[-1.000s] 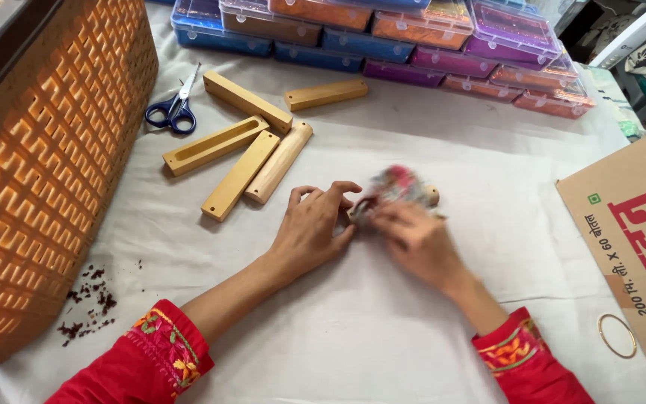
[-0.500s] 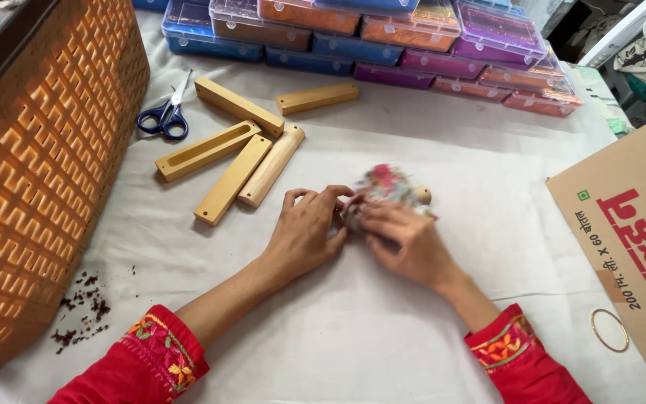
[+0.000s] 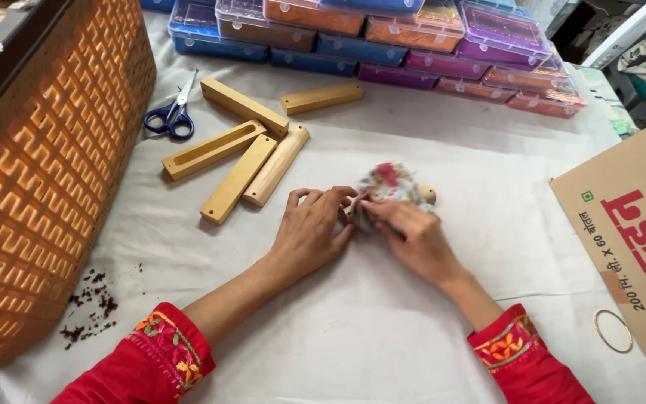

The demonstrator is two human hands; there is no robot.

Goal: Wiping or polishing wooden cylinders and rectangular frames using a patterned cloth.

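Risk first. The floral cloth (image 3: 389, 185) looked loosely bunched around a wooden block (image 3: 427, 195), and only one rounded end of that block showed, poking out on the side toward the right edge of the table. If the pinch slackened, the cloth could probably spring open or slide off the smooth wood. Pulling too hard at one corner might drag the block sideways across the white table cover (image 3: 383, 329), which lay with soft folds and could ruck up under the wrists. These are judgements, not things observed.

Position. The bundle lay near the middle of the table, well clear of every edge. The left hand (image 3: 309, 229) rested palm down just beside it, fingers curled and close together, fingertips touching the bundle's left end; whether they gripped cloth or merely steadied it could not be told. The right hand (image 3: 413, 233) lay over the bundle's near side, fingers pressed together and apparently pinching a fold of cloth against the block. The bundle sat beyond both sets of fingertips, between them and the far edge.

Surroundings. Four loose wooden blocks (image 3: 242, 161) lay toward the far-left corner, blue-handled scissors (image 3: 171, 116) just beside them. Clear lidded boxes (image 3: 383, 37) of coloured material lined the far edge. An orange lattice basket (image 3: 39, 172) stood along the left edge, a cardboard box (image 3: 637, 232) at the right, a thin ring (image 3: 612, 331) near it.
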